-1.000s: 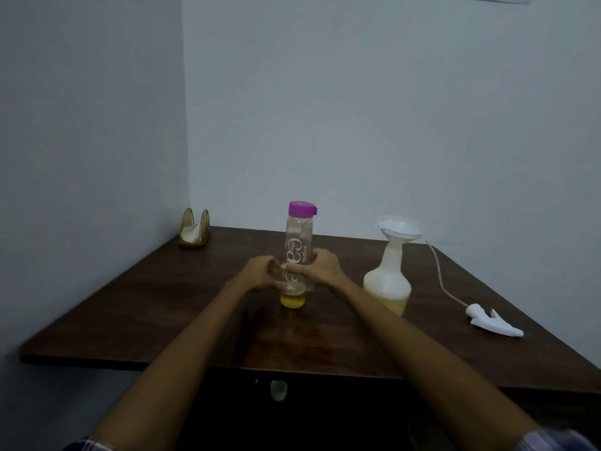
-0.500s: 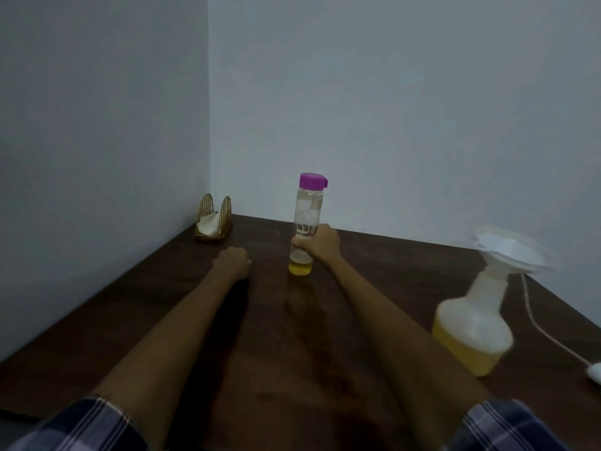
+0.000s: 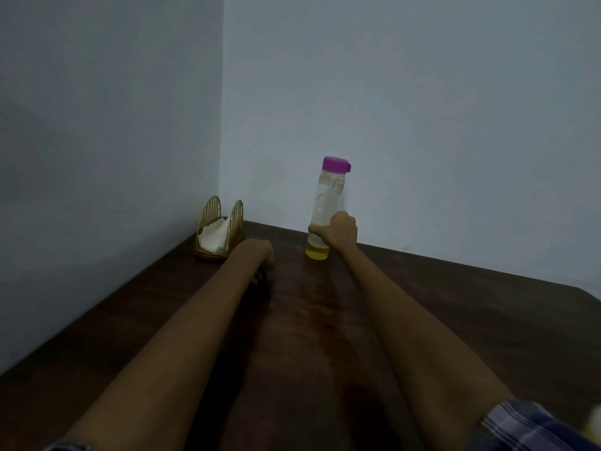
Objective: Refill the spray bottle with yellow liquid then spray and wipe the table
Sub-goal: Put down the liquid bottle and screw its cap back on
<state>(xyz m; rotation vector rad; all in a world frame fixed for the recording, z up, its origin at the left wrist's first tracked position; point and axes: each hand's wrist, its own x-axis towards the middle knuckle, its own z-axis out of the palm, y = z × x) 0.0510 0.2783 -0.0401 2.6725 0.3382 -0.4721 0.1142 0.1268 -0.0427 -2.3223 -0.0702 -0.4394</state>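
The right hand held the bottle tight near the tabletop's back edge, and the left hand lay by the holder, fingers hidden, so set the bottle down straight, then let go slowly.
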